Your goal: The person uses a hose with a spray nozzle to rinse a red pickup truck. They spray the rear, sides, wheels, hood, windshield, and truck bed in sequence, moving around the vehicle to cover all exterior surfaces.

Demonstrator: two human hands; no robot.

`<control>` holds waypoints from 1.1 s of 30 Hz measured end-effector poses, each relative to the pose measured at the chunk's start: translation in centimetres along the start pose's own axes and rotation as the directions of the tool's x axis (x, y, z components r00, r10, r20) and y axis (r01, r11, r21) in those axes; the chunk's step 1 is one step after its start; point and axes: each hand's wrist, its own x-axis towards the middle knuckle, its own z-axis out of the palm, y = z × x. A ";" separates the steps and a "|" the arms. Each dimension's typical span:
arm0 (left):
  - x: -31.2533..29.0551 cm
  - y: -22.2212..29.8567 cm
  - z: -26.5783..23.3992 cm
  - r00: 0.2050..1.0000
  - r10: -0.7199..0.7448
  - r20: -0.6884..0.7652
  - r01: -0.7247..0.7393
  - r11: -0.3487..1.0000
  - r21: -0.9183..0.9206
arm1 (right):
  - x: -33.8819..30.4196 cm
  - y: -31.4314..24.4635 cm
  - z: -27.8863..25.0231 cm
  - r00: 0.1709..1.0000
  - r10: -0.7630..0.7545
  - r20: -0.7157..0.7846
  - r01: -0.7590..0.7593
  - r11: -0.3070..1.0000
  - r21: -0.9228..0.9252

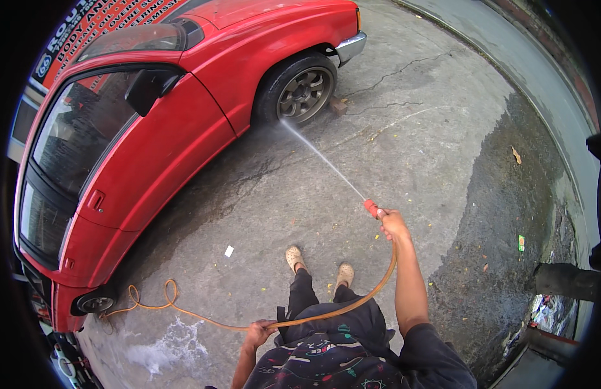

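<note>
Soft, even daylight fills the scene, and the ground (410,155) darkens gently beneath the red truck (170,149). Its side glass (80,129) carries reflections. The lens bows the truck on the left and the road (508,42) on the right, with black around the rim. The water jet (326,161) blurs into white at its far end; the dark near-left edge is perhaps too squeezed to read.

Free room over the concrete pavement (404,162) separates the right hand (394,223) from the red car (164,162), crossed by a water jet (323,157) reaching the front wheel (307,91); a reddish block (339,106) flanks that wheel; the orange hose (352,305), slung from left hand (258,333) to right, obstructs access to the dark trousers (303,292)
</note>
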 end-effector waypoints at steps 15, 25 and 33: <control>0.7 0.5 1.5 0.999 0.037 -0.021 -0.039 0.997 -0.072 | 1.2 2.2 -3.0 0.988 0.068 -0.141 -0.052 0.992 0.115; 1.3 0.9 1.8 0.999 0.015 0.035 -0.013 0.998 -0.069 | 0.3 1.3 -3.3 0.999 0.027 -0.030 -0.028 1.000 -0.009; 0.9 0.2 1.9 0.999 0.025 0.036 -0.022 0.997 -0.073 | 0.1 1.0 -2.6 0.999 0.032 0.017 -0.033 0.999 0.013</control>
